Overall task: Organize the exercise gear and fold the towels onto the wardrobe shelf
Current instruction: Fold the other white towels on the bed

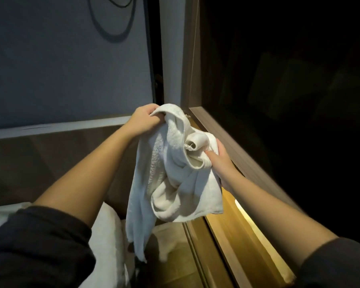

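A white towel [170, 179] hangs crumpled in the air between both hands, in front of the wardrobe. My left hand [142, 121] grips its upper edge at the top left. My right hand [219, 161] grips a bunched fold on the towel's right side, lower than the left hand. The towel's loose end droops down toward the floor. To the right, the open wardrobe [227, 134] has a wooden shelf edge and a dark interior; what lies inside is hidden in shadow.
A white bed or pillow [106, 235] sits at the lower left, under my left arm. A grey wall with a hanging black cable [112, 36] fills the upper left. A lit wooden ledge [247, 235] runs below the wardrobe opening, beside the wood floor.
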